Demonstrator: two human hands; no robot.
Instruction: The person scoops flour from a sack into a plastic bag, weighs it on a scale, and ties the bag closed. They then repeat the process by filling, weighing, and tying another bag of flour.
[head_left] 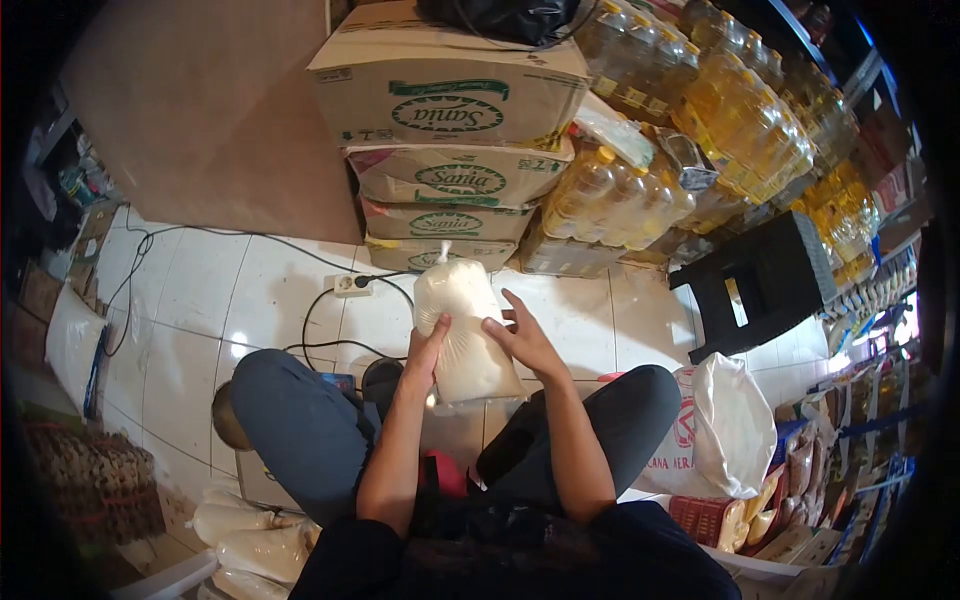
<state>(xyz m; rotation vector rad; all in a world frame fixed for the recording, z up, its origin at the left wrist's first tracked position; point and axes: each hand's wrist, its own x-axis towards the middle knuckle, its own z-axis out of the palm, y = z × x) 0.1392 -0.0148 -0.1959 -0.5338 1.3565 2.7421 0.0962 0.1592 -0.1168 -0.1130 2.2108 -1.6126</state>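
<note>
A clear plastic bag (466, 330) packed with pale, cream-white contents stands upright between my hands, its neck twisted into a knot at the top. My left hand (428, 352) wraps the bag's left side, thumb over the front. On the opposite side, my right hand (530, 345) presses with its thumb against the front, while some fingers stick out past the edge. Under the bag's lower end is a translucent container (455, 425) between my legs, its contents mostly hidden. Similar filled bags (262, 548) lie on the lower left.
Ahead stand stacked cardboard boxes (447, 110) beside shrink-wrapped bottles of yellow liquid (740, 120). A socket strip (350, 287) with a black cable lies on the tiles. To the right are a black plastic stool (755, 280) and a white sack (735, 425).
</note>
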